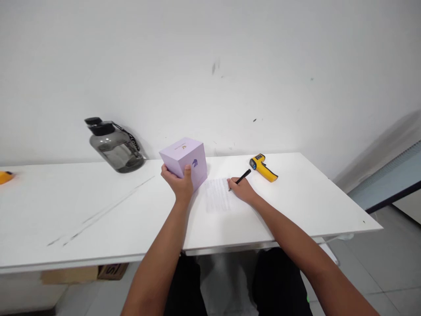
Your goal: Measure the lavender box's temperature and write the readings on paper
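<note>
A pale purple box point(196, 169) with a dark emblem on its side is gripped by my left hand point(180, 182), thumb on the near face. It looks tilted, its lower edge at or just above the table. My right hand point(242, 189) is closed around a black pen point(244, 175), tip pointing down at a sheet of paper point(217, 199) covered in faint lines of writing. The paper lies flat between my hands, its upper left side beside the box. Just beyond my right hand rests a yellow infrared thermometer point(264, 169).
On the white table point(131, 219), a grey translucent water bottle point(115, 147) with a black lid stands at the back left by the wall. An orange object point(5, 177) shows at the far left edge. Below the table are cardboard point(70, 275) and a tiled floor.
</note>
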Motion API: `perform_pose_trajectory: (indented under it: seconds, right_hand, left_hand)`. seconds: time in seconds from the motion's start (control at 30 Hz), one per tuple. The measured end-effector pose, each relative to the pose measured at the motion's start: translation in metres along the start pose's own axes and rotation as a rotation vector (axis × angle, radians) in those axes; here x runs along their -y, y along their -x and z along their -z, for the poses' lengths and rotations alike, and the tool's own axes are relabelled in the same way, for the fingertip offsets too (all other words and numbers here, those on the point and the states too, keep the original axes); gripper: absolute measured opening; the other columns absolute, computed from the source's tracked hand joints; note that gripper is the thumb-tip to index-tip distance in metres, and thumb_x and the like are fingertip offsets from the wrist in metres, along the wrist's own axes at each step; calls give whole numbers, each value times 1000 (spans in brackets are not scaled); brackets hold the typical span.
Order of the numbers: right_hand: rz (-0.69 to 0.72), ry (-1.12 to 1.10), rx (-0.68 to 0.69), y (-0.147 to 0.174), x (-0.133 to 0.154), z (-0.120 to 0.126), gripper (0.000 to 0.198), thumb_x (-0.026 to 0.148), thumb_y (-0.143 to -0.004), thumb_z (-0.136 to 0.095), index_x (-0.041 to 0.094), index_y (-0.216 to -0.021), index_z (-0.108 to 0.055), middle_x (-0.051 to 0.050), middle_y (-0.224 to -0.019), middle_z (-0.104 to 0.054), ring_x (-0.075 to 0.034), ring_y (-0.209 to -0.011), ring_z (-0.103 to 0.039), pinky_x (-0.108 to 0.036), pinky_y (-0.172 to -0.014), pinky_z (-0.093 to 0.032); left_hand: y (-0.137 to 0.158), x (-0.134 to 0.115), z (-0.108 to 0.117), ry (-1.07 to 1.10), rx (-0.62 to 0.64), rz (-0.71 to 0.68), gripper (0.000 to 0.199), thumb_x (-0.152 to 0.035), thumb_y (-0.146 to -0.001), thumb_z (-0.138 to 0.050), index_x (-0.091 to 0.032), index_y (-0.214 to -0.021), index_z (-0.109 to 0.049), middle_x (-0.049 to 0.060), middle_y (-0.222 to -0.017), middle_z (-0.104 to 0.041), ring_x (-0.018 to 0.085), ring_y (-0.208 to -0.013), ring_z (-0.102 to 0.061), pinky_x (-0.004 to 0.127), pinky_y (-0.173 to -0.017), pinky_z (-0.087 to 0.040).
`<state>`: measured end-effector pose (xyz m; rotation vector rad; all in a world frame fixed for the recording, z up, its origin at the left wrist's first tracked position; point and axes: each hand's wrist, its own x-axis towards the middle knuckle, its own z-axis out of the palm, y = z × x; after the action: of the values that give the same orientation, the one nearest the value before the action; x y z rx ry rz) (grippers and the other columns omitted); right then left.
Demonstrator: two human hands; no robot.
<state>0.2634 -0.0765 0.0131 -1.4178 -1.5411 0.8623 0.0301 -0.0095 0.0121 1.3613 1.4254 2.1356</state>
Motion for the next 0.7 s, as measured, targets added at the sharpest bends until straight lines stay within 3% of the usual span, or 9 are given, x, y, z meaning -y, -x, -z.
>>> perform_pose_trajectory:
  seconds: [0.3,0.7]
  right_hand:
    - [-11,-8,-47,-1,-1,0,40,49,-87,-51,23,-59,-59,2,-56,-51,-16,-62,-49,-30,-63,-38]
    - [-7,42,-54,-2,-4,-2,40,52,-89,-49,23,-62,-58,1,-60,-55,-18,-67,-53,-30,-67,-40]
  left_hand:
    - [3,3,0,-35,13,8,86,-58,-80,-77,-20,-144,-35,18,-146,-42,34,-144,-42,51,-122,-34]
    - [4,11,-3,-57,22,5,89,-63,-79,-76,-19,-145,-35,18,-141,-43,34,-142,-42,50,-122,-35]
